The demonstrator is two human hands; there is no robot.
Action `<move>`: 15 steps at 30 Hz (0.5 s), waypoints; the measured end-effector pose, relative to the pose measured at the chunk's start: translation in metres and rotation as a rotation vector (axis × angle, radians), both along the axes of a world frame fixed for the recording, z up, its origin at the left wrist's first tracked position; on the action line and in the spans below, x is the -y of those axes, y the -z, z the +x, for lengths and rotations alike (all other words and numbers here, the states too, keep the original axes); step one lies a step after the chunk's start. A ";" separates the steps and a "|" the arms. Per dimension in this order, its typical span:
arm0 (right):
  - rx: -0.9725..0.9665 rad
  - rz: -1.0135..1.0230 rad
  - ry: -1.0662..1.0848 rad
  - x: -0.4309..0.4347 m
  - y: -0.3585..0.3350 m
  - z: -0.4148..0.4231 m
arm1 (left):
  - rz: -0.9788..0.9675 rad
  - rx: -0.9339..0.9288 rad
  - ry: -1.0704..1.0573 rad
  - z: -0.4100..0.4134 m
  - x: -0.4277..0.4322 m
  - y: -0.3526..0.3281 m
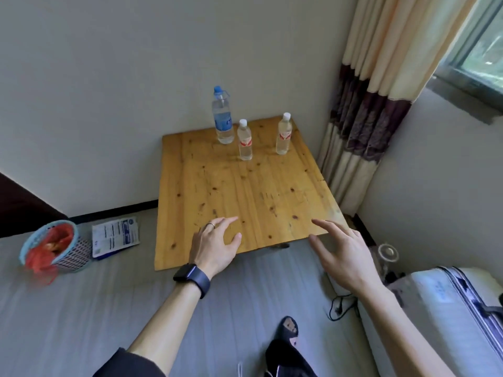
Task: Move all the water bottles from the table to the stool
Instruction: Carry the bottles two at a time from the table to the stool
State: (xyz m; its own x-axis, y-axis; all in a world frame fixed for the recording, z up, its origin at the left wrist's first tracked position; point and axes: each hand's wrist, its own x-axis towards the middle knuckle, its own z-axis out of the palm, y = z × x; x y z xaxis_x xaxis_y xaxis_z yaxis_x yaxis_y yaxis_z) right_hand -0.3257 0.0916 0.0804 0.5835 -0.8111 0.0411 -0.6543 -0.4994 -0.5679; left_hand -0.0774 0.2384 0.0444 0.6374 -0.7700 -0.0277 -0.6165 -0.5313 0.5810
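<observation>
Standing upright at the far end of the wooden table point(245, 200), near the wall, are 3 clear water bottles: a taller blue-capped bottle point(223, 118) at the back left, a smaller red-labelled bottle point(245, 141) with a white cap just in front of it to the right, and a second white-capped bottle point(284, 134) apart from them toward the right edge. Neither hand reaches them - both are at the table's near end. The left hand point(215, 246), with a black smartwatch point(192, 277) on its wrist and a ring point(211, 225) on 1 finger, is spread and relaxed over the near edge, holding nothing. The right hand point(343, 254) is likewise spread and empty by the near right corner. Whether either touches the wood cannot be told. On the floor to the left sits a blue-rimmed basket point(54, 246) lined with red plastic, a printed packet point(115, 236) just beside it - and a striped curtain point(367, 104) hangs right of the table.
</observation>
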 end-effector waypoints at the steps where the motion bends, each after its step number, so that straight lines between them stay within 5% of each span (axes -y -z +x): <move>1: -0.008 0.030 -0.002 0.012 0.006 0.006 | 0.031 -0.024 -0.007 0.002 0.011 0.005; 15: -0.147 0.222 -0.055 0.173 0.069 0.118 | 0.271 -0.141 0.027 0.079 0.162 0.066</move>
